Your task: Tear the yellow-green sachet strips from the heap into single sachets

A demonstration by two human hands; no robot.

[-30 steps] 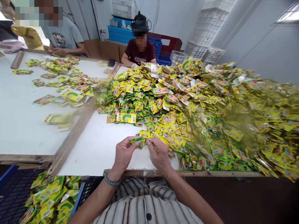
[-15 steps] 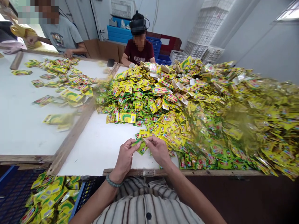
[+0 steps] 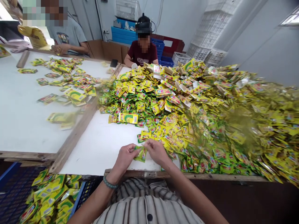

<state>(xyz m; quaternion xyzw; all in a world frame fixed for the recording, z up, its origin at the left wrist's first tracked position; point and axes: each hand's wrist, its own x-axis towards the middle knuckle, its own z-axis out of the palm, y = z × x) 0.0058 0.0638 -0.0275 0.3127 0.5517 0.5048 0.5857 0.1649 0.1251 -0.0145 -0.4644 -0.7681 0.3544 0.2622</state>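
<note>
A small green-and-yellow packet [image 3: 141, 156] hangs between my two hands, just above the white table near its front edge. My left hand [image 3: 126, 158] pinches its upper left part between thumb and fingers. My right hand [image 3: 157, 152] is closed at the packet's upper right edge, fingertips pressed together there. Beyond my fingers, a large heap of similar green and yellow packets [image 3: 173, 133] spreads back and to the right. A flat yellow box [image 3: 128, 118] lies at the heap's near left edge.
A wooden strip [image 3: 74, 137] divides the table on my left. Past it lie several yellow boxes [image 3: 76, 94]. Below left, a blue crate [image 3: 78, 200] holds more boxes. One person [image 3: 141, 56] sits across the heap; another person [image 3: 67, 35] stands at the far left.
The packet has swung flatter toward me and shows more of its face, with both hands slightly lower. The view has shifted a little. At far left, the other person's hands have lifted off the boxes.
</note>
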